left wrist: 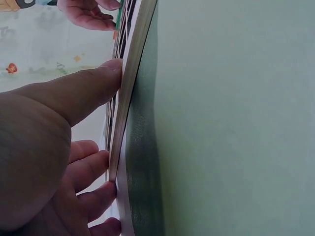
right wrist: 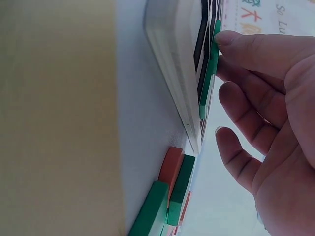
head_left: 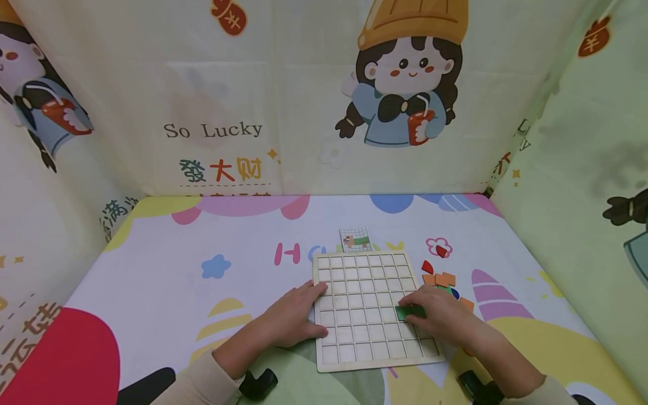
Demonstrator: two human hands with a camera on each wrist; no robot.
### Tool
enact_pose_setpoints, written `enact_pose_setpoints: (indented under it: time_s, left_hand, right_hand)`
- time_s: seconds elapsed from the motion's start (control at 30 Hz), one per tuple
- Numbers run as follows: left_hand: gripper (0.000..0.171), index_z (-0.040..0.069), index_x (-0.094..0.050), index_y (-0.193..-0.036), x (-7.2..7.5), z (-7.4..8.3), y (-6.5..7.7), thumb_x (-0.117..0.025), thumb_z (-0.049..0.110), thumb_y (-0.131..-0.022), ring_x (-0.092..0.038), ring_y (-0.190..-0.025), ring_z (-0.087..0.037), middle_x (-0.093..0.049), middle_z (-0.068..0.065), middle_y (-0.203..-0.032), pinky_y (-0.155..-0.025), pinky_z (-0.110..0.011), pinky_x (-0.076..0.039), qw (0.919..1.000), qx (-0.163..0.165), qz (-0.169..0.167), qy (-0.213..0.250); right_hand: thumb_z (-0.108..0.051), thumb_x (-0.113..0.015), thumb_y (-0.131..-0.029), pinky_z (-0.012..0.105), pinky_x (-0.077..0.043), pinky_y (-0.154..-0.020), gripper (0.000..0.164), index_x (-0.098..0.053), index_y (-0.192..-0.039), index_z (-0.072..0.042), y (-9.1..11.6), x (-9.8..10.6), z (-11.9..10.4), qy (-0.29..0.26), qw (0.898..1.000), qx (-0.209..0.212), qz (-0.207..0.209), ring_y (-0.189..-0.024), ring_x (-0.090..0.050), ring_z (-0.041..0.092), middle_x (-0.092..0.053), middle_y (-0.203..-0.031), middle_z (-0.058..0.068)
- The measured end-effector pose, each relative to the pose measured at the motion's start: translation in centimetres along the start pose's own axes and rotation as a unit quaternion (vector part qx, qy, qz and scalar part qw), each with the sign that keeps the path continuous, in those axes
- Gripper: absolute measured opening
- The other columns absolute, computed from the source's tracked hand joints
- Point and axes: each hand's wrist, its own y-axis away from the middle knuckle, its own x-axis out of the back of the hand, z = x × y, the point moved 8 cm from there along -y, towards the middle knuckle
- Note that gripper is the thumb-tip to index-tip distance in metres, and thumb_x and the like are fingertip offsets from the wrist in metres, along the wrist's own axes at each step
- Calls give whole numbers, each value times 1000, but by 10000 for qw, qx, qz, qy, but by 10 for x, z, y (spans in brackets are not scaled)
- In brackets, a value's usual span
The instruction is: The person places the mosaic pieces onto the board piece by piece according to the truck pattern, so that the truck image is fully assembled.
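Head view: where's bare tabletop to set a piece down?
Free: tablecloth between the left hand, the left curtain and the back curtain; also the strip behind the picture card. Crowded: right of the grid board, where loose pieces lie by the right hand.

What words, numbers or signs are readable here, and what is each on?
"So Lucky": back curtain.
"發大财": back curtain.
"¥": red pouch prints, back curtain and right curtain.
"H": tablecloth; the following letters are partly hidden by the picture card and wooden grid board.
Not fully readable, cut off or folded: line under "發大财", lettering on the left curtain and right curtain.
Picture card: nothing readable.
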Motion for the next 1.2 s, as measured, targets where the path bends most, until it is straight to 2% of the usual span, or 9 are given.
enact_pose_setpoints:
  time_s: [0.23,0.4,0.53,0.8,0.9,1.07,1.2]
  left_hand:
    - [83,8,-40,-150,-1,-1,0,-80,39,-84,-41,-138,-35,-43,-14,-152,-109,-51,-38,10000,7,19,-18]
    - [83,8,-40,-151,-2,-2,0,-79,40,-85,-39,-140,-34,-43,-13,-152,-110,-51,-36,10000,-5,1,-8]
    - [83,8,-40,-151,-1,-1,1,-79,40,-85,-39,-140,-33,-43,-13,-152,-110,-51,-36,10000,-30,10,-18]
    - [82,7,-40,-150,1,1,2,-80,38,-85,-36,-142,-33,-43,-13,-152,-111,-51,-35,10000,-9,3,41]
    - [82,7,-40,-151,1,1,2,-79,38,-85,-36,-142,-33,-43,-12,-152,-111,-51,-35,10000,-5,-3,24]
    - [83,8,-40,-151,1,1,2,-79,38,-85,-37,-141,-34,-43,-13,-152,-110,-52,-36,10000,30,-19,57]
    - [83,8,-40,-151,2,1,2,-80,38,-84,-36,-142,-34,-43,-13,-152,-110,-52,-36,10000,57,-20,77]
  right_hand:
    - [-16,-83,-83,40,-55,-82,25,-75,-107,-13,0,-2,-1,-64,9999,-7,-125,-95,-62,18,-68,-102,-5]
    - [-19,-83,-83,43,-54,-85,37,-71,-117,-11,1,3,6,-412,9975,-492,-310,-98,-62,20,-67,-109,-4]
    - [-17,-83,-82,42,-53,-81,42,-69,-121,-9,5,18,17,-627,9946,-820,-96,-97,-60,21,-66,-108,-2]
    - [-15,-80,-85,48,-53,-84,39,-70,-122,-7,15,37,38,-589,9924,-1046,257,-100,-62,24,-70,-113,1]
    - [-14,-80,-85,45,-54,-81,39,-70,-122,-7,19,38,46,-606,9916,-1098,317,-97,-61,24,-70,-109,0]
    - [-14,-80,-85,33,-54,-72,37,-71,-120,-7,25,37,56,-532,9907,-1219,295,-90,-56,21,-67,-100,-2]
    - [-17,-80,-85,32,-52,-72,32,-72,-115,-11,31,35,61,-492,9899,-1313,206,-87,-55,18,-63,-92,-7]
